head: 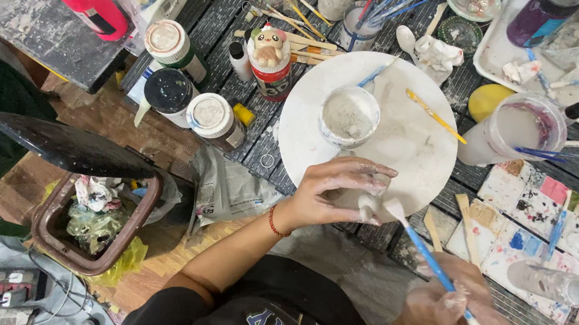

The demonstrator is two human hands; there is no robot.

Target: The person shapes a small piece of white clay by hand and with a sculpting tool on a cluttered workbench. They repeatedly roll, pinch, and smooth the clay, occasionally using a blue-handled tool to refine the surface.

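White plaster coats both hands. Head view: left hand (335, 185) closed around a small pale figure (368, 205), held at the near edge of a round white board (412, 146). Right hand (452, 306) pinches a blue brush (434, 264), its bristles touching the figure. On the board: a cup (349, 116) of white paste and a yellow brush (436, 116). Dark slatted surface (212, 12) carries paint bottles (190, 92); bin (96, 222) stands lower left.
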